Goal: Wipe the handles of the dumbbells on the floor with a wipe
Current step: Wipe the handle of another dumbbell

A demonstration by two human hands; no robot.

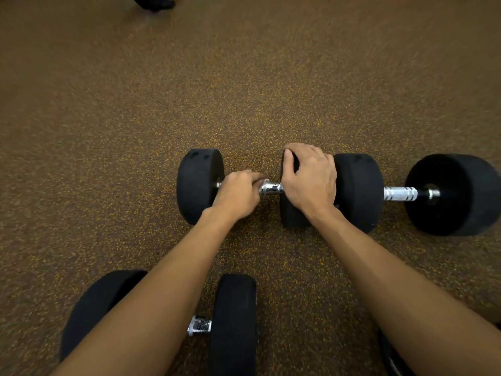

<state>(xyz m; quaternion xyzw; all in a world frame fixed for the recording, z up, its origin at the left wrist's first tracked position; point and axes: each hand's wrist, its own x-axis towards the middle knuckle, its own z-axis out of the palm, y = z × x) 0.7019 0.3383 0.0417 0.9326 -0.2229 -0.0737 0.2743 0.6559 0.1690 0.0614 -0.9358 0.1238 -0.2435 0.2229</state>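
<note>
1. Floor (244, 77): speckled rubber, carries all the dumbbells.
2. Right dumbbell (398, 193): lies in line with the middle one, their heads close together; handle bare.
3. Near dumbbell (200, 325): closest to the person, partly under the left forearm.
4. Middle dumbbell (271, 188): the one being worked on.
5. Right hand (309, 177): clasps its right head, likely to stop it rolling.
6. Left hand (238, 194): curled round its handle.
7. Wipe (264, 182): probably the pale sliver at the left fingertips, mostly hidden.
</note>
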